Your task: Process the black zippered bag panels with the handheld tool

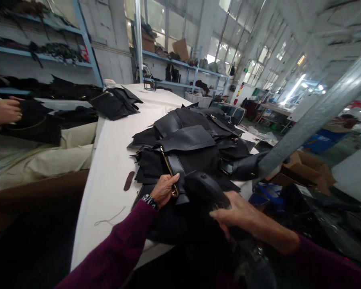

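Note:
My left hand (165, 190), with a dark patterned band at its wrist, pinches the edge of a black leather piece (182, 164) beside its gold zipper (168, 160). My right hand (240, 212) is closed around a black hand-held tool (206, 184) with a rounded, curved body. The tool's front end lies over the leather piece, to the right of my left hand. Its lower part is dark and blurred, so its exact kind is unclear. Beneath and beyond is a heap of similar black pieces (195, 116), several with gold zippers.
The white table (108, 160) carries a brown oval strip (128, 181), a loose thread (111, 218) and another black stack (116, 102). A metal post (307, 116) slants up at right, near cardboard boxes (309, 170). Another person's hand (4, 112) holds black material at left.

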{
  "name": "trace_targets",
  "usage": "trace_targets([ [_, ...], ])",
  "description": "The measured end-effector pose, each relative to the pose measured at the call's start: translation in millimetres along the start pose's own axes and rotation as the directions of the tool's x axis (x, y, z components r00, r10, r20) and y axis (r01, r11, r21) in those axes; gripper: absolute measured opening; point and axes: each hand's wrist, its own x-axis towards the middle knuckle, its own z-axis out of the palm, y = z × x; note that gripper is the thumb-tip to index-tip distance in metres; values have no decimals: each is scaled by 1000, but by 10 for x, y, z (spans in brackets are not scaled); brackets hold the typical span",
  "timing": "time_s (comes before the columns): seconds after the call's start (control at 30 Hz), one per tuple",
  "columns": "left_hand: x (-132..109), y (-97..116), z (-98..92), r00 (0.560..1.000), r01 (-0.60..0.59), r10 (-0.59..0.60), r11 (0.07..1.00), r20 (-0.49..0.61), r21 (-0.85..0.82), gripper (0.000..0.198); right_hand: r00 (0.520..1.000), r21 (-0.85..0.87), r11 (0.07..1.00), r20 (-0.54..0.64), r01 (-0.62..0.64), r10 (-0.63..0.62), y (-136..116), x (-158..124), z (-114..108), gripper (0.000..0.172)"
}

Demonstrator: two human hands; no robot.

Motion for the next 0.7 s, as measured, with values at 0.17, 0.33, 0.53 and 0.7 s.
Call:
trace_targets([
  [0.17, 37, -40, 11, 999, 19, -18, 1000, 31, -16, 47, 996, -54, 998, -93, -23, 18, -170, -198, -212, 16],
  [0.33, 67, -76, 26, 1000, -9, 9, 1000, 4, -6, 50, 993, -89, 990, 44, -108, 113, -163, -383, 30, 14],
  [0.53, 26, -37, 11, 999, -39, 39, 971, 3, 238, 51, 998, -84, 994, -11, -63, 62, -90, -9, -6, 22],
  [0.7, 25, 318, -117, 940, -128, 290, 786, -179, 604, 35, 991, -99, 992, -119, -75, 63, -248, 157, -313, 26],
])
